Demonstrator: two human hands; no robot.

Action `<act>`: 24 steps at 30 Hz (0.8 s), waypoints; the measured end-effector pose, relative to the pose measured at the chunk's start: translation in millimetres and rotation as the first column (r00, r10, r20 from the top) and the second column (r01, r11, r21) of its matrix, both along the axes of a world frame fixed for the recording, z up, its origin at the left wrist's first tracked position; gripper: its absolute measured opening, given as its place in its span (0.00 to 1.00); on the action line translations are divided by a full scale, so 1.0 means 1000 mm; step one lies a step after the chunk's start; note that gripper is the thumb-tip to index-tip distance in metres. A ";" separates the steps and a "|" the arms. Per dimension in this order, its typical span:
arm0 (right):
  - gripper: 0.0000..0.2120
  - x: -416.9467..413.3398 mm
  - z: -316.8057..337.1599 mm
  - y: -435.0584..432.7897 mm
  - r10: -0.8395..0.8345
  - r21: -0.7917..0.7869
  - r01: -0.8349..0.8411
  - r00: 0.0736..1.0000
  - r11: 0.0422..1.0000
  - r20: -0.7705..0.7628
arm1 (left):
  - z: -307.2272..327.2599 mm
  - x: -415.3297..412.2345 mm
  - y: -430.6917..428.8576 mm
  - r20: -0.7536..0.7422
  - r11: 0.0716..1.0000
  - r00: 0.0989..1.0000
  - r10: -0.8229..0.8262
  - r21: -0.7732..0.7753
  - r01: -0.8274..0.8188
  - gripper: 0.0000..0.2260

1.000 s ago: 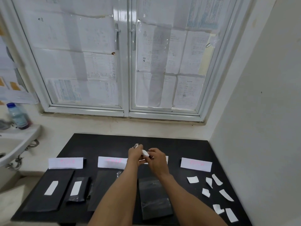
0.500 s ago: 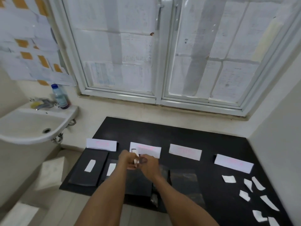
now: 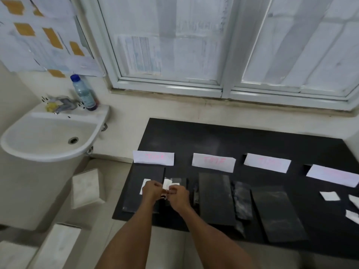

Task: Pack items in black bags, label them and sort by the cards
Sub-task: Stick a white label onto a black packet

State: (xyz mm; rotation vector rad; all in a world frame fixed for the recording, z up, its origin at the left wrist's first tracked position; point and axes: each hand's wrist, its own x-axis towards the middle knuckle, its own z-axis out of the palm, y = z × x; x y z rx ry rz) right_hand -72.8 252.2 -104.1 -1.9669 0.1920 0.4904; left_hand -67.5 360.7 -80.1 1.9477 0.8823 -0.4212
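While left hand (image 3: 152,192) and right hand (image 3: 179,197) fingers (image 3: 173,188) pinch a label (image 3: 166,183), table (image 3: 233,138) edge lies near.

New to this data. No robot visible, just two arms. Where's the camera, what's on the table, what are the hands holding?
There is no machine here. A person works bare-handed, and the single camera sits on their head, looking forward and down, so the arms enter from the bottom edge. The black table carries a row of four white cards with pink writing that is too faint to read reliably. In front of the cards lie flat black bags, and the leftmost bag shows a white label. Loose paper slips lie at the right. The left hand and right hand meet above the left bags and appear to pinch a small white slip between them. A sink with a bottle on it stands to the left.
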 end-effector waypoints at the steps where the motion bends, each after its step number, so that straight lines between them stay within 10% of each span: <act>1: 0.11 0.001 -0.003 0.008 0.000 -0.005 0.000 1.000 1.000 -0.002 | -0.003 -0.001 0.008 0.008 1.000 1.000 0.009 -0.016 -0.009 0.12; 13: 0.11 0.003 -0.025 0.077 0.245 -0.082 -0.262 0.954 0.962 -0.175 | -0.038 -0.002 0.061 0.021 0.994 0.998 0.059 0.096 -0.061 0.14; 24: 0.14 0.019 -0.030 0.088 0.088 -0.088 -0.097 0.991 0.991 -0.097 | -0.052 0.002 0.069 0.151 0.979 0.985 0.087 0.173 -0.112 0.10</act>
